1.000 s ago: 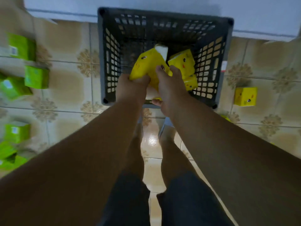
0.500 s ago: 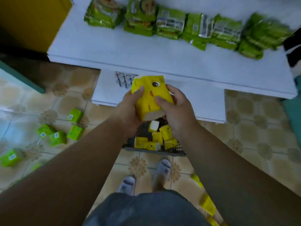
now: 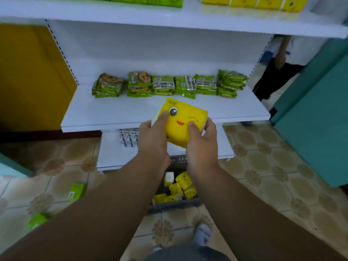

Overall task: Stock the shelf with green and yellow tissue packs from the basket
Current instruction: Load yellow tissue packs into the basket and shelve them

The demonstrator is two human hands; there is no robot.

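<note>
A yellow tissue pack point(image 3: 181, 122) with a winking face printed on it is held up in front of the white shelf point(image 3: 116, 113). My left hand point(image 3: 153, 140) grips its left side, thumb on the front. My right hand point(image 3: 202, 143) grips its right side the same way. Below my arms, the dark basket point(image 3: 175, 205) on the floor holds several more yellow packs point(image 3: 178, 188). The top shelf point(image 3: 169, 17) carries green packs point(image 3: 150, 0) on the left and yellow packs point(image 3: 254, 2) on the right.
Green snack packets point(image 3: 165, 85) lie in a row at the back of the middle shelf. Green tissue packs point(image 3: 76, 191) lie loose on the tiled floor at left. A person point(image 3: 278, 68) stands behind the shelf at right, beside a teal cabinet point(image 3: 316, 113).
Both hands lifted the yellow pack out of the basket and up to the middle shelf's height. My view rose from the basket to the shelves.
</note>
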